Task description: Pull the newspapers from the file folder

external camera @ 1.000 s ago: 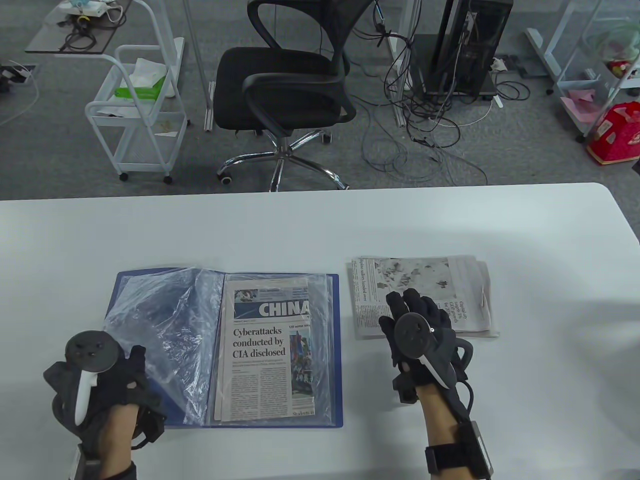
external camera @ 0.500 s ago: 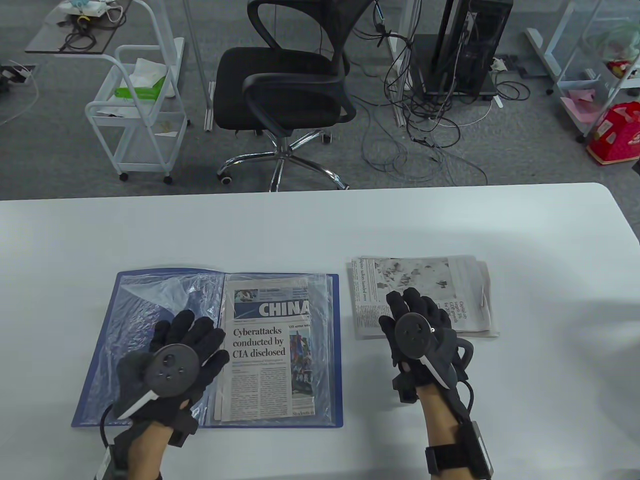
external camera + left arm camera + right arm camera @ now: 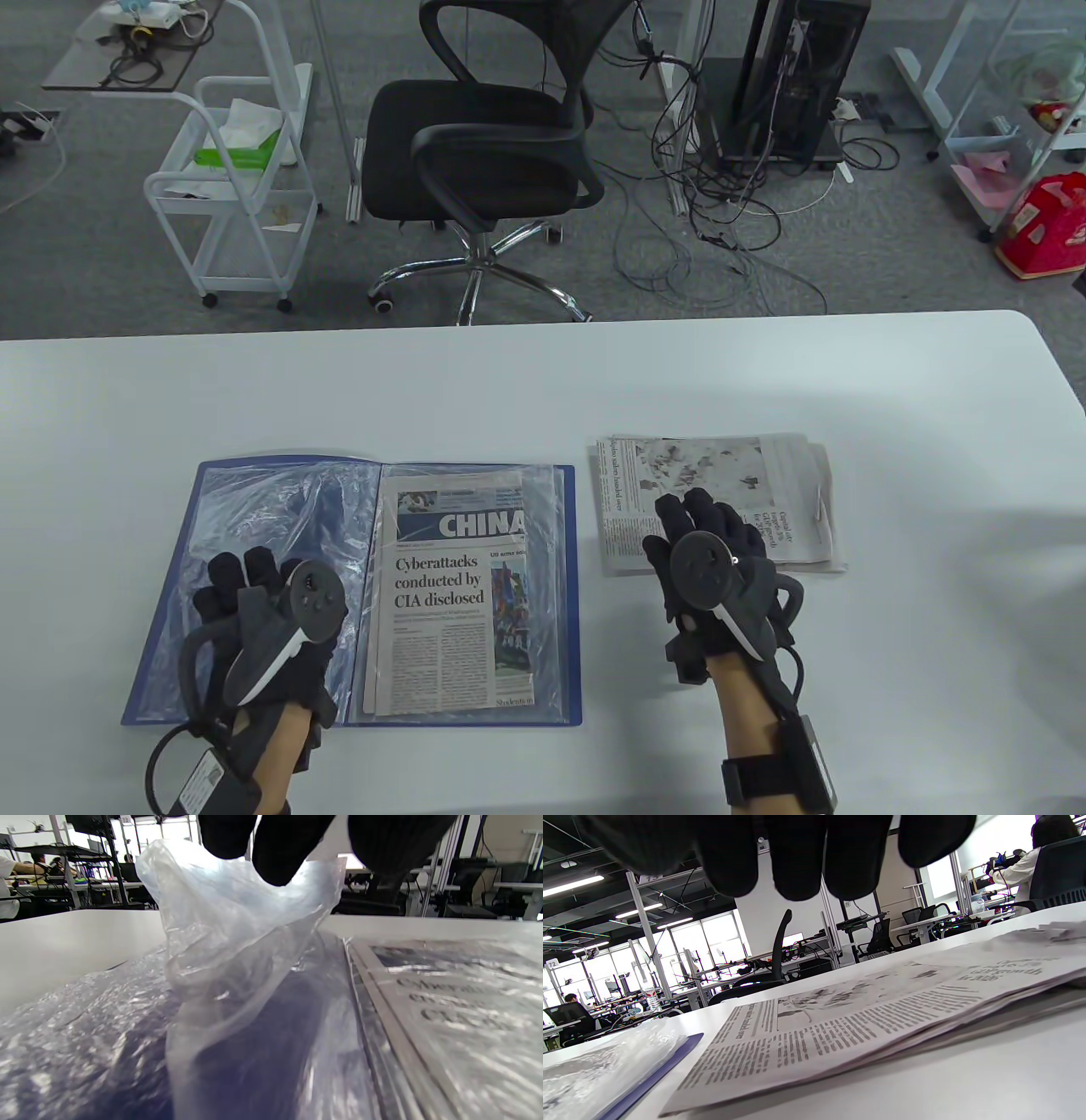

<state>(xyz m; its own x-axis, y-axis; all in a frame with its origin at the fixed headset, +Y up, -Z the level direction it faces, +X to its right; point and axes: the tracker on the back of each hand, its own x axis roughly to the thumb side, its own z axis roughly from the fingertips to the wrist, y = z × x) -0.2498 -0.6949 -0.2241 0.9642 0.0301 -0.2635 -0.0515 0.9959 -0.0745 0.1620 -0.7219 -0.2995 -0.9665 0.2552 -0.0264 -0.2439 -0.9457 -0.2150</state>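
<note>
At the near edge of the white table (image 3: 543,382), two hands in black sensor gloves work over a blue plastic file folder (image 3: 170,628) lying open and flat. The left hand (image 3: 267,632), at about 7 o'clock from the table's centre, sits over the folder's left page; the left wrist view shows its fingertips (image 3: 282,855) pinching a crumpled clear plastic sleeve (image 3: 237,942) and lifting it into a peak above the page (the rest of the sleeves lie wrinkled beneath). Just to its right, at 3 o'clock from the hand, a folded newspaper with a "CHINA" masthead and a "Cyberattacks" headline (image 3: 458,611) remains inside a clear sleeve on the folder's right page.

The right hand (image 3: 713,577), at about 5 o'clock from the table's centre, rests on the near edge of a folded black-and-white newspaper stack (image 3: 721,484) lying on the bare table just beside the folder's right edge. Its fingers (image 3: 801,857) hang spread and slack above the paper in the right wrist view, grasping nothing.

Beyond the table's far edge, at 12 o'clock, stands a black mesh office chair (image 3: 488,144). A white wire trolley (image 3: 229,195) sits at 10 o'clock, and a black computer tower with tangled cables (image 3: 789,85) at 1 o'clock.
</note>
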